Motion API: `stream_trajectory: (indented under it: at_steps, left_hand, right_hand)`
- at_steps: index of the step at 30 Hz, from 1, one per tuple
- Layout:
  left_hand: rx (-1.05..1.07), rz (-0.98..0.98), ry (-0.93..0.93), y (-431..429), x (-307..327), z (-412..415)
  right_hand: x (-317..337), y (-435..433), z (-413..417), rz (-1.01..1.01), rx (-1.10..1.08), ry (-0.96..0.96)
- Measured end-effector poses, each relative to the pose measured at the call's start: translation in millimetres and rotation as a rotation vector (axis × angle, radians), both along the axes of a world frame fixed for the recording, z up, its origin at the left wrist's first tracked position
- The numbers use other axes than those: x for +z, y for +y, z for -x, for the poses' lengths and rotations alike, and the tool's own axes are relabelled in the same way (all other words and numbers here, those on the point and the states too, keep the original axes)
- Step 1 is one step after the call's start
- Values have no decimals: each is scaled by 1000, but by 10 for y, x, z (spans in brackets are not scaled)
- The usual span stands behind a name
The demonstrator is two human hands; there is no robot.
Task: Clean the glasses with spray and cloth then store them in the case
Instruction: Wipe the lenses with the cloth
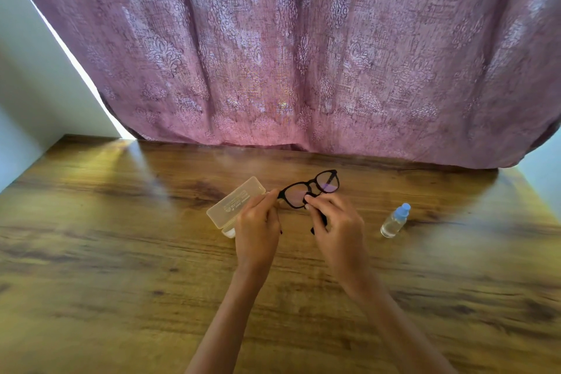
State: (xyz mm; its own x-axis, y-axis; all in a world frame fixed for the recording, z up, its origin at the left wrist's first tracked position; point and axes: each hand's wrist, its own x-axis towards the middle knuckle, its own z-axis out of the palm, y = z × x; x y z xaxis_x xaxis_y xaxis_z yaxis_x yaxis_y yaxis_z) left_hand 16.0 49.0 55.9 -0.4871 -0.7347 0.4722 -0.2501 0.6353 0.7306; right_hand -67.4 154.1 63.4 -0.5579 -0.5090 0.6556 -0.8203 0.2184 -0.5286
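Black-framed glasses (315, 188) are held just above the wooden table (121, 252), lenses facing me. My left hand (258, 228) pinches the frame's left end. My right hand (337, 228) pinches a dark cloth (321, 218) against the left lens; most of the cloth is hidden under the fingers. A translucent plastic case (233, 206) lies closed on the table just left of my left hand. A small clear spray bottle (394, 220) with a blue cap stands to the right, apart from both hands.
A purple patterned curtain (303, 55) hangs along the table's far edge. A pale wall (30, 85) stands at the left. A small white object (229, 232) peeks out beside the case's near end.
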Motion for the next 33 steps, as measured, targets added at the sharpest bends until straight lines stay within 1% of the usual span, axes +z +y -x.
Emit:
stream_trajectory:
  at_steps: [5,8,13,16,21,28,33]
  left_hand:
    - [-26,25,-6,18,14,-1]
    - [-22,37,9,9,19,-2]
    - [4,34,28,-9,25,9]
    - [-1,34,28,7,28,20]
    - [-31,33,17,20,-5,15]
    - [-4,12,11,-9,11,26]
    - [-26,55,1,9,29,32]
  right_hand:
    - [1,-70,-128,-7,76,17]
    - [9,-73,-57,11,47,18]
    - [9,-36,71,-24,-32,-32]
    - [22,-50,9,-20,-29,-7]
    - [20,-86,-139,-36,44,16]
    - [42,-35,0,-5,0,-26]
    - [34,-104,-89,-17,31,53]
